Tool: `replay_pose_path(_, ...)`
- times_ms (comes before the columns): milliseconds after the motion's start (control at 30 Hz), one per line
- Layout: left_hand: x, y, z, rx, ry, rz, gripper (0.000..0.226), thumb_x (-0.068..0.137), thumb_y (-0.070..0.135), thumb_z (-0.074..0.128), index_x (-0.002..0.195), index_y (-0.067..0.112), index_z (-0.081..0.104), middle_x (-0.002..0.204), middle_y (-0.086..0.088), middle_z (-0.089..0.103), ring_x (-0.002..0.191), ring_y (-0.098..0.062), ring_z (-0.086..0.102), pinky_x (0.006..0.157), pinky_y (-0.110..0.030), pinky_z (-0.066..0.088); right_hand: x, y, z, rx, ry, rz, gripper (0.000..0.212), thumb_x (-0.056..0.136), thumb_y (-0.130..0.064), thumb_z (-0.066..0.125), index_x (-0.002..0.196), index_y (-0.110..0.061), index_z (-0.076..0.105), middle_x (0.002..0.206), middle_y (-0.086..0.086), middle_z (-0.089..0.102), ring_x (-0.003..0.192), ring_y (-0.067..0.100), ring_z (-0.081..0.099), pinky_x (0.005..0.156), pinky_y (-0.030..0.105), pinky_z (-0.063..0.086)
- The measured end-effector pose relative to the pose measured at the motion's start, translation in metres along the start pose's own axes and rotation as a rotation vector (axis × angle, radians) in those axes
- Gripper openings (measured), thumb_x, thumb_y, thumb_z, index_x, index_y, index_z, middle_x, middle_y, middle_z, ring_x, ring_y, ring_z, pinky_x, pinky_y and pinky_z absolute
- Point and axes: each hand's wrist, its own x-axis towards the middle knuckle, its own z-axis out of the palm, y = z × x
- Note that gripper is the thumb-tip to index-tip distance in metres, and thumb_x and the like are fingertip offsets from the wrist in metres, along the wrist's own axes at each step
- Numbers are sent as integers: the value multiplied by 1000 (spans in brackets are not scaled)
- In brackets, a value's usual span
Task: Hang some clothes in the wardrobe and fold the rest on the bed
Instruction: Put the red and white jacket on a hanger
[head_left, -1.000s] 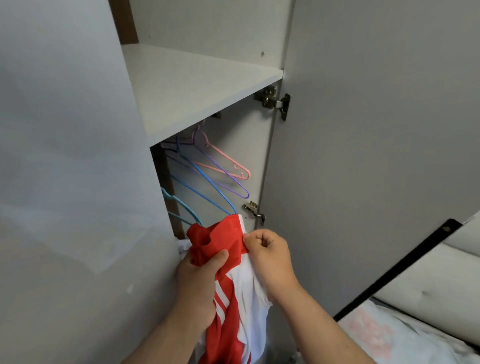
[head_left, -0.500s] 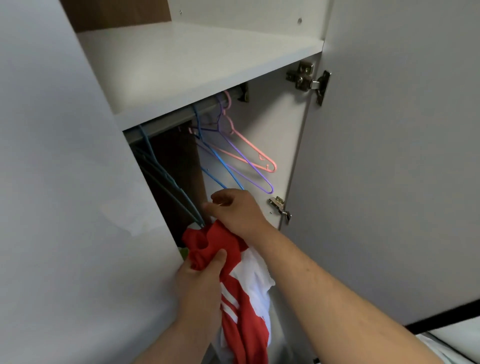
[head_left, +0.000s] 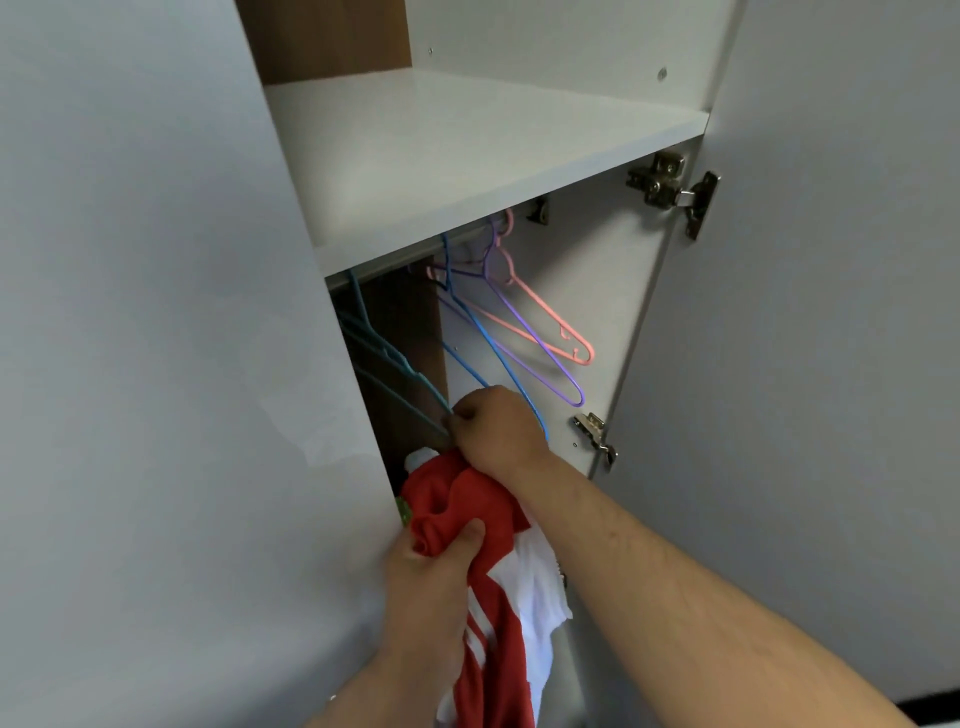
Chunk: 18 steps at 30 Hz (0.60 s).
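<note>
The left hand (head_left: 431, 587) grips a bunched red and white shirt (head_left: 488, 597) low in the opening of the wardrobe (head_left: 597, 322), thumb pressed over a red fold near the collar while the rest of the garment hangs down below the wrist, its white stripes and white panel showing. A small patch of green shows at the shirt's left edge, too little of it to tell what it is. The right hand (head_left: 496, 428) reaches in just above the shirt with its fingers curled closed at the lower end of a teal hanger (head_left: 387, 358), seemingly pinching it, though the exact grip is hidden behind the knuckles. That hanger slopes down from the rail (head_left: 395, 260) under the white shelf (head_left: 467, 156), at the left of the compartment. Further right on the same rail hang a blue hanger (head_left: 483, 338), a purple hanger (head_left: 524, 338) and a pink hanger (head_left: 545, 317), all bare and tilted toward the right; the blue one's lower end passes right behind the right hand. The wardrobe door (head_left: 805, 312) stands open on the right, fixed by an upper hinge (head_left: 672, 189) and a lower hinge (head_left: 595, 434). A plain grey panel (head_left: 156, 364) fills the left side of the view.
</note>
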Motion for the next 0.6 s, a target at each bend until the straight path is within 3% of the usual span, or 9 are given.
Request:
replay_pose_path(67, -2, 3, 2, -4, -7, -5, 28, 73, 20, 85, 96, 23, 69, 90, 1, 77, 90, -24, 73, 89, -48, 57, -2, 5, -2, -33, 61, -56, 36, 89, -38, 51, 85, -10, 74, 80, 11, 69, 76, 29, 64, 70, 42, 53)
replay_pose_path(133, -2, 6, 5, -2, -21, -28, 53, 61, 35, 89, 108, 24, 69, 99, -1, 76, 94, -27, 73, 90, -50, 57, -5, 8, -5, -62, 100, -101, 35, 93, -34, 51, 86, -8, 74, 76, 12, 68, 71, 30, 63, 68, 43, 53)
replay_pose_path(267, -2, 8, 5, 5, -27, -55, 32, 76, 25, 83, 104, 24, 68, 96, -3, 76, 91, -27, 73, 88, -50, 58, -7, 4, -11, -47, 172, -127, 44, 90, -39, 41, 83, -9, 73, 72, 10, 68, 67, 32, 62, 67, 45, 53)
replay_pose_path(400, -3, 10, 6, -11, -27, -61, 37, 76, 24, 83, 109, 23, 68, 97, -4, 77, 91, -29, 73, 88, -51, 57, -8, 4, -22, 10, 223, -128, 37, 90, -35, 50, 70, -8, 66, 65, 11, 64, 64, 34, 58, 64, 43, 49)
replay_pose_path(600, -5, 14, 13, 18, -41, -40, 84, 45, 53, 87, 122, 26, 64, 106, -1, 75, 97, -29, 72, 89, -51, 57, -9, 10, -35, 85, 265, -141, 41, 87, -38, 47, 68, -8, 68, 64, 5, 67, 62, 27, 60, 64, 39, 48)
